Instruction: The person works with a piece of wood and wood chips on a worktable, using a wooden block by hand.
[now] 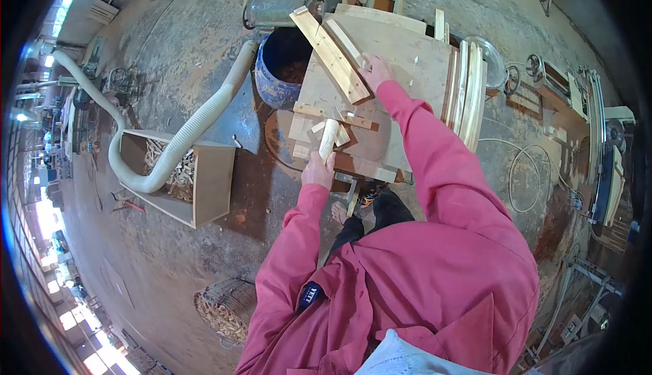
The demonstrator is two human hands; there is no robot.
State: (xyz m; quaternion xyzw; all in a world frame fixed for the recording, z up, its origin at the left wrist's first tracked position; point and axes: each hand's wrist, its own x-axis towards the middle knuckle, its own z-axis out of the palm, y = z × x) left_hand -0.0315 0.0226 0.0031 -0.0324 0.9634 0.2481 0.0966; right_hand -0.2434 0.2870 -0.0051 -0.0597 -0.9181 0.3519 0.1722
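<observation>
My left hand [318,170] is closed round the lower end of a short, pale wooden piece [329,137] with a rounded top. It is held over the near left corner of the worktable [401,130], above small wood offcuts [341,135]. At the far side, my right hand [377,71] has its fingers bent at the near end of a narrow wooden strip [345,42]; the fingertips are partly hidden. Beside that strip, a longer drilled plank [333,56] lies slantwise across the table.
A blue drum [278,86] stands left of the table, below a motor [278,10]. A ribbed hose [204,117] crosses an open box [210,185] of wood scraps. Long boards [468,93] line the table's right edge. A bundle [227,307] sits on the floor.
</observation>
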